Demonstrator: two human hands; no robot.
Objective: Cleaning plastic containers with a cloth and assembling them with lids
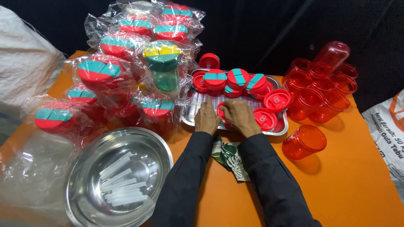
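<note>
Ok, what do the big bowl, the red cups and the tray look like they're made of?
Bowl: likely stainless steel, shiny with mirror-like reflections. Cups: probably plastic, see-through red and glossy. Tray: metal by its look, silvery, ridged floor catching light.

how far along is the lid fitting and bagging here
Done: a pile of bagged, lidded cups at left. In hand: both hands, left hand and right hand, on a red lid in the metal tray. Left: loose lids and open red cups.

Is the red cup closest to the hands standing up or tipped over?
Tipped. The red cup lies on its side on the orange table, its open mouth facing up and right.
</note>
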